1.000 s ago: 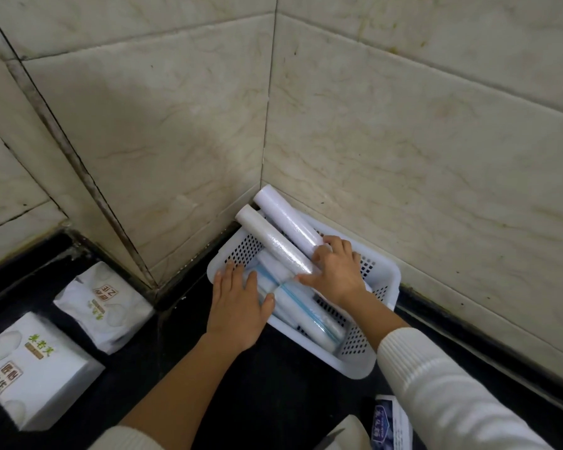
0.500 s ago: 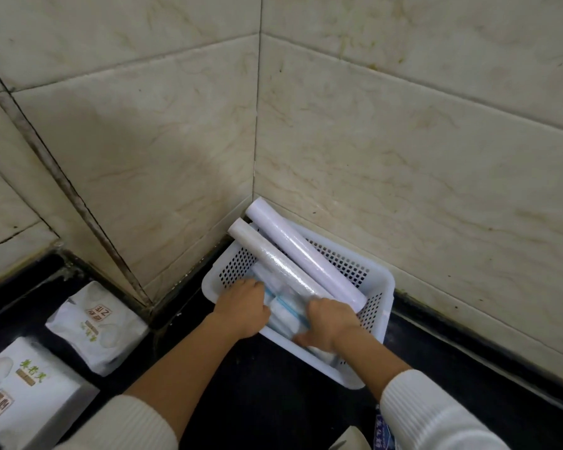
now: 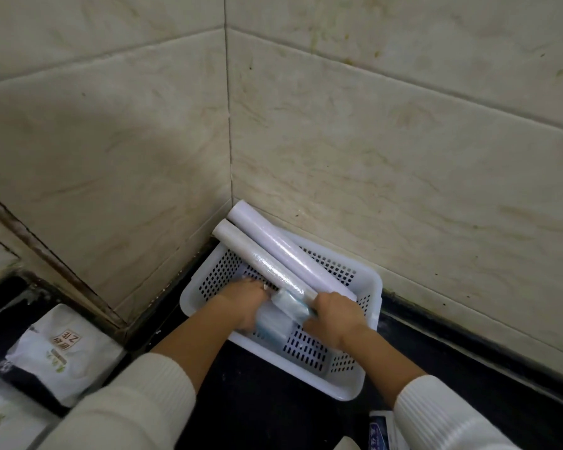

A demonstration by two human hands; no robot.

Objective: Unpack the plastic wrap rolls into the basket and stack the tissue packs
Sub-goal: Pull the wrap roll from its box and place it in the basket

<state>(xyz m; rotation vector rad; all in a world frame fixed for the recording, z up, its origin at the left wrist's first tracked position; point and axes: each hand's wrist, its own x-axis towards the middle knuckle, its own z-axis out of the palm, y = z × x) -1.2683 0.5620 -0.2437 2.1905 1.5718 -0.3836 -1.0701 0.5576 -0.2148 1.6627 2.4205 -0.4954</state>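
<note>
— What are your hands doing?

— Your left hand is curled down inside the white basket, fingers bent around the left side of a soft bluish-clear wrapped bundle that lies on the basket floor. Your right hand is clenched at the bundle's other side, knuckles up, pressing against the near end of the grey-white roll. Whether the fingers actually close on the bundle or on that roll's end, you cannot tell; the fingertips are hidden.

— How many rolls do you have in there?

— Two loose ones: the grey-white roll and a pale lilac roll, touching side by side, their far ends resting over the basket's back corner against the tiled wall. The bundle's contents are too blurred to count.

— And the tissue?

— Two tissue packs on the dark counter to your left, well apart from the basket: a soft white pack, and a second pack cut off at the lower left edge. They are not stacked.
</note>
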